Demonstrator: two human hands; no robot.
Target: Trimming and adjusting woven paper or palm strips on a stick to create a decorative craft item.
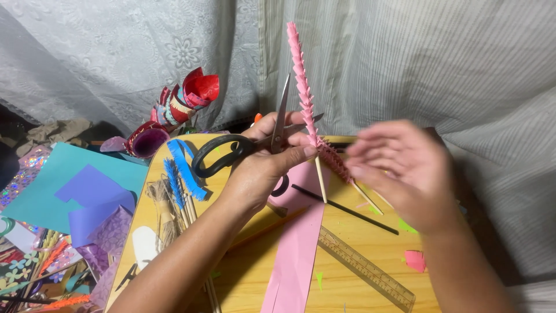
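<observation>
My left hand [263, 168] holds black-handled scissors [272, 139], blades pointing up and slightly apart, and also pinches a thin wooden stick [320, 179] wrapped with a pink fringed paper strip [301, 75] that stands upright. A second stick with darker pink fringe [336, 161] lies just under my right hand. My right hand [399, 171] is blurred, fingers spread, hovering to the right of the sticks and holding nothing. A long pink paper sheet [298, 249] lies on the wooden board [255, 272] below.
A ruler [365, 268] and a black stick [347, 210] lie on the board. Blue fringed sticks [179, 174], twine and coloured paper sheets [69, 191] sit at left. Red paper rolls [185, 101] stand behind. Lace curtain fills the background.
</observation>
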